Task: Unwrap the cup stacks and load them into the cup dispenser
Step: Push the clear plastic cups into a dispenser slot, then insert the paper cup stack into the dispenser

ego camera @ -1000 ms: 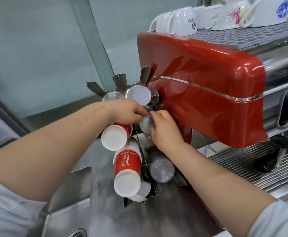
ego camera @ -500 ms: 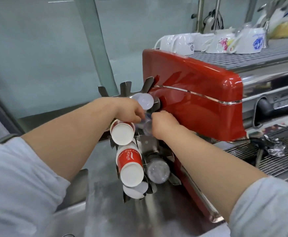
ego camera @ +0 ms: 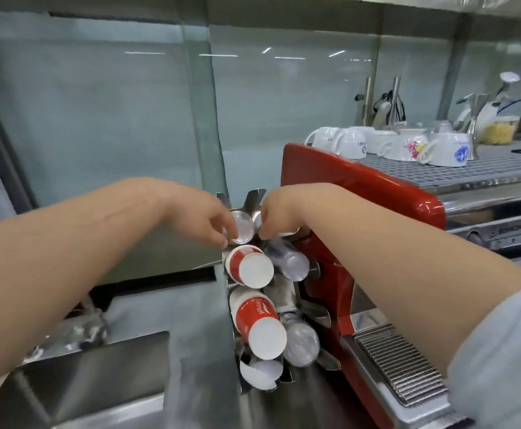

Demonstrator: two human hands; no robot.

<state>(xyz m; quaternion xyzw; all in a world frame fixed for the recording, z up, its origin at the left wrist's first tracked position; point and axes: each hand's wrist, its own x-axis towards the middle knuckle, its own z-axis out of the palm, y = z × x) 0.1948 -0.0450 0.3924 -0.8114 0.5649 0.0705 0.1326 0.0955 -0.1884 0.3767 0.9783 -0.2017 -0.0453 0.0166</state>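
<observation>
A person's left hand (ego camera: pixel 205 219) and right hand (ego camera: pixel 279 216) both pinch a clear cup stack (ego camera: pixel 241 227), seating it in the top slot of the metal cup dispenser (ego camera: pixel 284 295) beside a red espresso machine (ego camera: pixel 361 193). Next, likely push it fully in.

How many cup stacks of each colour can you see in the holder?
Red stacks: 2
Clear stacks: 3
White stack: 1
Total showing: 6
</observation>
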